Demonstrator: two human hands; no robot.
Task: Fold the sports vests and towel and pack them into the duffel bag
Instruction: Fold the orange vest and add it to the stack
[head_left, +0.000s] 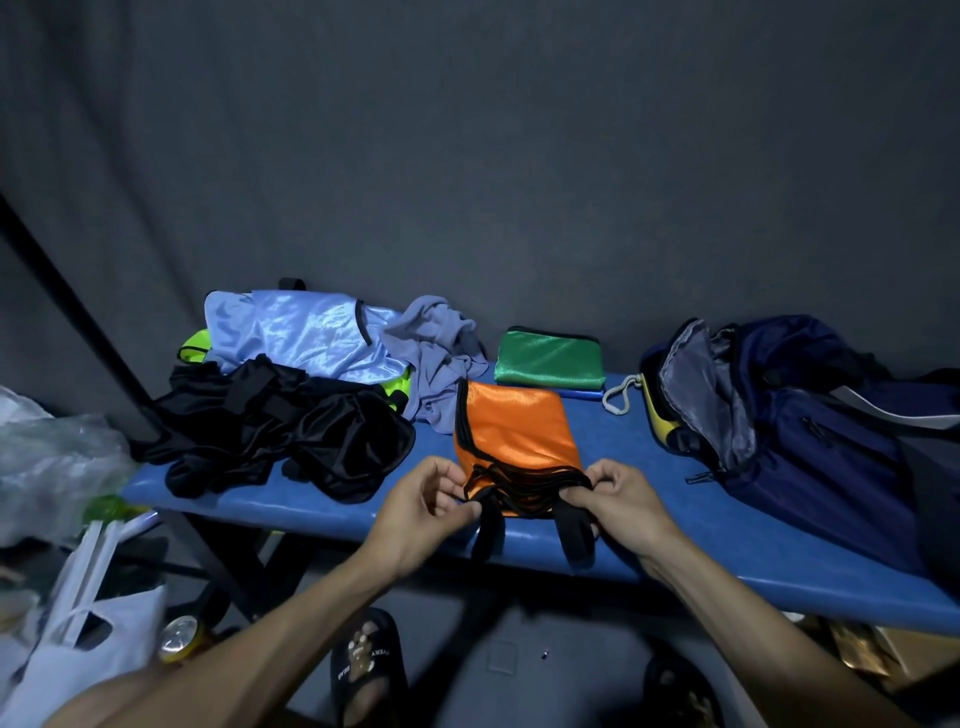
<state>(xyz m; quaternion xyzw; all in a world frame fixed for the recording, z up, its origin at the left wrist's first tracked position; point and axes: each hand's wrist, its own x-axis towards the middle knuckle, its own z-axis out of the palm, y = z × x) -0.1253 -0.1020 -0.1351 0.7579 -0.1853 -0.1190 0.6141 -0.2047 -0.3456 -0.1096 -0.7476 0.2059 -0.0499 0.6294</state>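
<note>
An orange vest (514, 431) with black trim lies folded lengthwise on the blue bench (649, 499), its black straps hanging over the front edge. My left hand (423, 512) pinches its near left corner, and my right hand (623, 501) pinches its near right corner. Behind it sits a folded green vest (550, 358) on a folded blue one. To the left lie crumpled black vests (280, 431), a light blue vest (306, 332), a neon yellow vest (197, 345) and a grey towel (436, 353). The navy duffel bag (800, 415) stands open at the right.
White and clear plastic bags (67, 597) and a drink can (179, 639) crowd the floor at the left. My sandalled feet (369, 665) stand below the bench. A dark curtain wall backs the bench. Gold-coloured objects (878, 654) lie under its right end.
</note>
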